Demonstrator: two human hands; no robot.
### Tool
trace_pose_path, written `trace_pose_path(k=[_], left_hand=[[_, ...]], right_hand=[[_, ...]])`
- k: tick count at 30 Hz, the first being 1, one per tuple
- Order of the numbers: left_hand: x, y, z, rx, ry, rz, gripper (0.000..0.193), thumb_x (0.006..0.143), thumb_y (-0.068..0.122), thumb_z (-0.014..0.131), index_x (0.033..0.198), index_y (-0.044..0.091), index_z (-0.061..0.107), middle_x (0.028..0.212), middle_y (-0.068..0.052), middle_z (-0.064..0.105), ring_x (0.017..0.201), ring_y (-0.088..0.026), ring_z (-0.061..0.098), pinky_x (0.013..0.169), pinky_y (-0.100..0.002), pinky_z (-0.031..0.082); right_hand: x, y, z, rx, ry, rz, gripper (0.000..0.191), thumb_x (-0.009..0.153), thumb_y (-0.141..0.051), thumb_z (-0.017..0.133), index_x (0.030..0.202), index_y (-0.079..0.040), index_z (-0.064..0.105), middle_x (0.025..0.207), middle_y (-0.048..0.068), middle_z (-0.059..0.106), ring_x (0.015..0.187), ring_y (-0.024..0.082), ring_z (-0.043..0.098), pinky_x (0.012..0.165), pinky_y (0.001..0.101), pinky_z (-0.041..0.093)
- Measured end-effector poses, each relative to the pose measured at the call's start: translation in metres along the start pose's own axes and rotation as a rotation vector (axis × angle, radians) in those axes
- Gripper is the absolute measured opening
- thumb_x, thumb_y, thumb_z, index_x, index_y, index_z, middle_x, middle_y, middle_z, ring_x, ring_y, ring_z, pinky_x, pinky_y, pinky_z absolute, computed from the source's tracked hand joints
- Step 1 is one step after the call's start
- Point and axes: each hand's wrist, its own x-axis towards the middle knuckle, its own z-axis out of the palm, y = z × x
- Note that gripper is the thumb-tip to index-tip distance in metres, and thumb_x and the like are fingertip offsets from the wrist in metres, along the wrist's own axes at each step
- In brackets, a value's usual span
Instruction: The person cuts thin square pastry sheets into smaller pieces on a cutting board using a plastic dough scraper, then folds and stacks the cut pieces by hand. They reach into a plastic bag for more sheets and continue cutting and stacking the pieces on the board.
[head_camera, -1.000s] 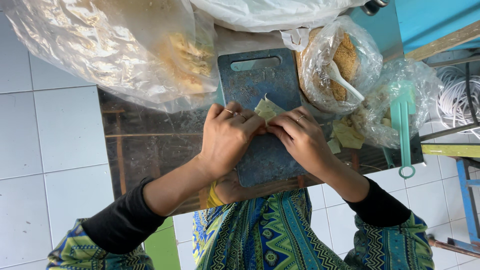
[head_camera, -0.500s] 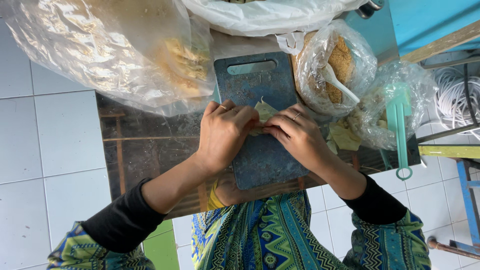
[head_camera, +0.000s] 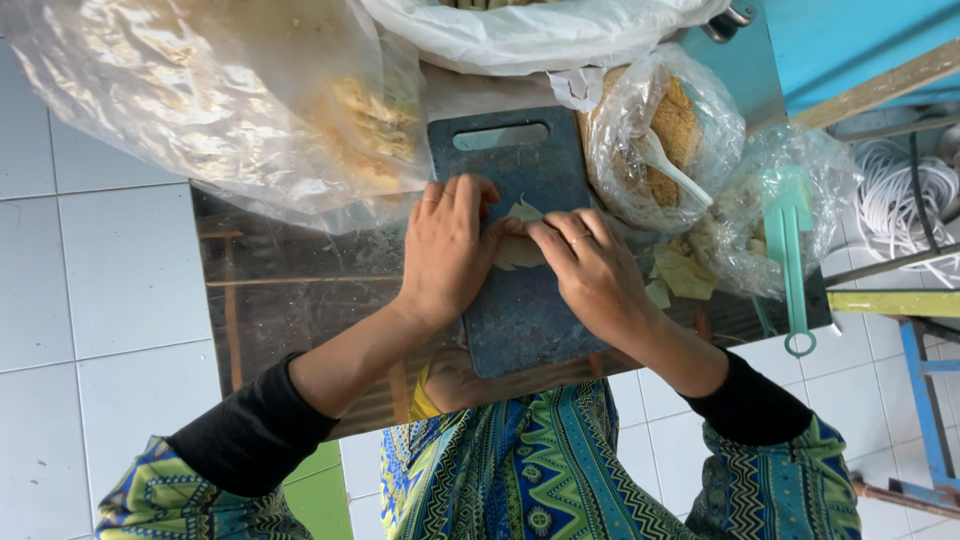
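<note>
Pale wrapper (head_camera: 522, 248) now flatter on the cutting board (head_camera: 520, 310), fingers (head_camera: 545, 240) of both hands pinching it.

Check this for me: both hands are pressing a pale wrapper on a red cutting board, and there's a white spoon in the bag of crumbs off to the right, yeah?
Not quite: the cutting board is dark blue, not red, as the head view shows. The rest holds: the left hand and right hand both press the pale wrapper on it, and a white spoon sits in the bag of crumbs to the right.

Pale yellow wrapper (head_camera: 520, 248) lies folded flat on blue board (head_camera: 520, 310).
</note>
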Motion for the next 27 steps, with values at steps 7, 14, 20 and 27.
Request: trace_pose_path(k=[7,14,20,27], left_hand=[[-0.013,0.004,-0.008,0.094,-0.085,-0.018,0.035,0.089,0.032,0.075,0.105,0.007,0.057,0.102,-0.012,0.057,0.099,-0.033,0.055,0.085,-0.045,0.045],[-0.013,0.004,-0.009,0.08,-0.16,-0.035,0.026,0.09,0.03,0.075,0.096,0.01,0.059,0.102,-0.011,0.055,0.1,-0.031,0.054,0.086,-0.044,0.044],[-0.01,0.002,-0.01,-0.084,-0.114,-0.021,0.02,0.095,0.026,0.072,0.098,0.011,0.059,0.087,-0.002,0.069,0.091,-0.028,0.063,0.084,-0.043,0.048],[-0.005,0.002,-0.019,-0.094,-0.15,-0.023,0.02,0.093,0.021,0.073,0.101,0.01,0.059,0.078,-0.003,0.07,0.083,-0.026,0.067,0.077,-0.042,0.048]], right_hand=[[0.013,0.002,-0.006,0.002,-0.009,0.063,0.048,0.086,0.001,0.071,0.134,-0.001,0.064,0.114,0.013,0.063,0.103,0.032,0.059,0.093,0.0415,0.051],[0.019,0.044,-0.015,0.587,-0.068,0.36,0.026,0.097,-0.005,0.071,0.122,-0.004,0.067,0.098,0.005,0.069,0.079,0.014,0.063,0.069,0.028,0.052],[0.071,0.127,-0.047,0.71,-0.042,0.34,0.008,0.104,-0.005,0.071,0.11,-0.006,0.066,0.102,0.001,0.068,0.093,0.008,0.062,0.078,0.0223,0.049],[0.056,0.11,-0.081,0.464,0.239,0.157,0.013,0.107,0.0,0.064,0.12,0.0,0.065,0.113,0.008,0.068,0.102,0.013,0.062,0.082,0.0268,0.047]])
